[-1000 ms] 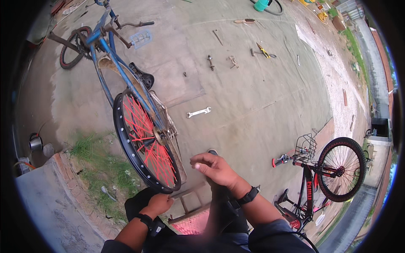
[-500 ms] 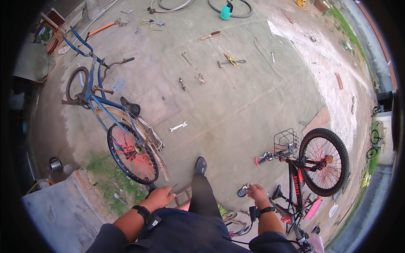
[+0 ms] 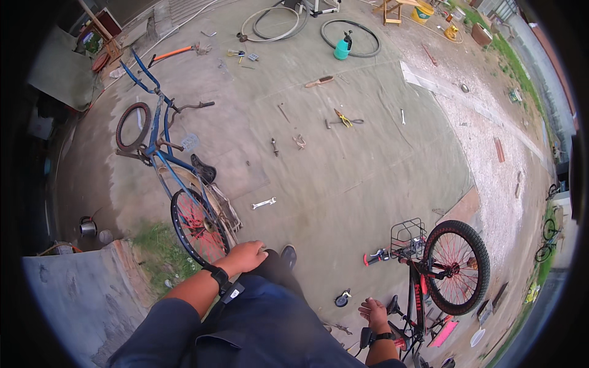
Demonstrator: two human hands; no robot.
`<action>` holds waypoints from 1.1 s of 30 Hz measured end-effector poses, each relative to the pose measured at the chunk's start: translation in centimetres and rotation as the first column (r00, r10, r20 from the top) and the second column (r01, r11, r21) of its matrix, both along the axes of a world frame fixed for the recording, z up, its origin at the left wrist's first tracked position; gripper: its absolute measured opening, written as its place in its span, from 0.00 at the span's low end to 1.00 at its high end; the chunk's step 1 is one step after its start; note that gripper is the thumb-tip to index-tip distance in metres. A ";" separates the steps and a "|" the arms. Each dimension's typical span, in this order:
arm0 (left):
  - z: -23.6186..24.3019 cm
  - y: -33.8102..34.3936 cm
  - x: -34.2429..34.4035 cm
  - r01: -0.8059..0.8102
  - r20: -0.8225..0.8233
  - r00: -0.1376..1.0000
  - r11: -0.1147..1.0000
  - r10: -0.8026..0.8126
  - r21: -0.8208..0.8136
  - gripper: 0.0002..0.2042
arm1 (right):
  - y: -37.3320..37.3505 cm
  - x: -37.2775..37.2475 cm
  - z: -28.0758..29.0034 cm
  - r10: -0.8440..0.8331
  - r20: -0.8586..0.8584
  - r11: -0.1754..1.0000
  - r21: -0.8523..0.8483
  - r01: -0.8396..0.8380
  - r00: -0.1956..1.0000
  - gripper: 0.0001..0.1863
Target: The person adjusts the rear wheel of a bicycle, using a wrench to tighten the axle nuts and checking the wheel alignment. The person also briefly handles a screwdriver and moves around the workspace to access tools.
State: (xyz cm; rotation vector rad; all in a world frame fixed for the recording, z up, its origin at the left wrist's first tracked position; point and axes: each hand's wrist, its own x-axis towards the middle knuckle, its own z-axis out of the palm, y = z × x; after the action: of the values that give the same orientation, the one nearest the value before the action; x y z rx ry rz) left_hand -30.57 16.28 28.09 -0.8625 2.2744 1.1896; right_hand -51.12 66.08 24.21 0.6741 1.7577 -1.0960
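Note:
My left hand (image 3: pixel 245 256) rests on my raised left knee, fingers curled, holding nothing, right beside the red-spoked rear wheel (image 3: pixel 197 228) of a blue bicycle (image 3: pixel 165 161) that lies upside down on the concrete. My right hand (image 3: pixel 374 313) hangs low at my right side, fingers loosely spread and empty, just left of a black and red bicycle (image 3: pixel 429 276) with a wire basket. My dark shoe (image 3: pixel 287 255) shows past the knee.
A silver wrench (image 3: pixel 264 203) lies on the concrete ahead. Farther off are pliers (image 3: pixel 343 119), small tools, loose tyres (image 3: pixel 351 38), a teal bottle (image 3: pixel 341 48) and an orange-handled tool (image 3: pixel 175 53). A concrete ledge (image 3: pixel 80 294) and grass patch (image 3: pixel 153 251) sit at my left.
The view has risen and pulled back from the blue bicycle. My right hand dropped from in front of me to my right side; my left hand moved onto my knee.

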 end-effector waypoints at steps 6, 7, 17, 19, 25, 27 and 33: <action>1.7 -5.2 2.2 -0.143 0.027 0.989 0.988 0.145 -0.067 0.20 | -9.3 -8.7 1.1 0.150 -0.054 0.987 -0.053 -0.153 0.987 0.22; 2.0 -6.0 2.7 -0.165 0.047 0.985 0.983 0.169 -0.077 0.20 | -11.6 -10.5 1.4 0.185 -0.069 0.981 -0.054 -0.189 0.980 0.22; 0.5 -14.7 -0.4 -0.448 0.082 0.891 0.894 0.447 -0.007 0.23 | -38.1 -25.7 5.2 0.454 -0.215 0.867 -0.114 -0.484 0.864 0.20; -0.1 -17.6 -3.0 -0.459 0.066 0.885 0.888 0.461 -0.033 0.23 | -42.8 -28.3 6.3 0.513 -0.248 0.827 -0.113 -0.550 0.822 0.21; 1.7 -26.4 -11.5 -0.568 -0.007 0.823 0.823 0.568 -0.004 0.22 | -52.0 -36.8 6.3 0.588 -0.236 0.778 -0.095 -0.621 0.774 0.22; 1.6 -29.2 -13.9 -0.596 0.000 0.803 0.803 0.597 -0.009 0.21 | -54.2 -40.3 5.1 0.586 -0.210 0.786 -0.086 -0.612 0.782 0.22; -1.1 -36.7 -20.8 -0.708 0.066 0.703 0.706 0.708 -0.016 0.22 | -62.5 -53.2 2.2 0.603 -0.143 0.789 -0.043 -0.613 0.785 0.20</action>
State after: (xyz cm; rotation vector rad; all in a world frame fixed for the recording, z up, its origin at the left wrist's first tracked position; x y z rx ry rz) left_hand -51.35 -20.46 26.95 -1.8578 1.8981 1.4277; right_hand -104.36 3.61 26.46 -0.0450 1.8281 -0.7569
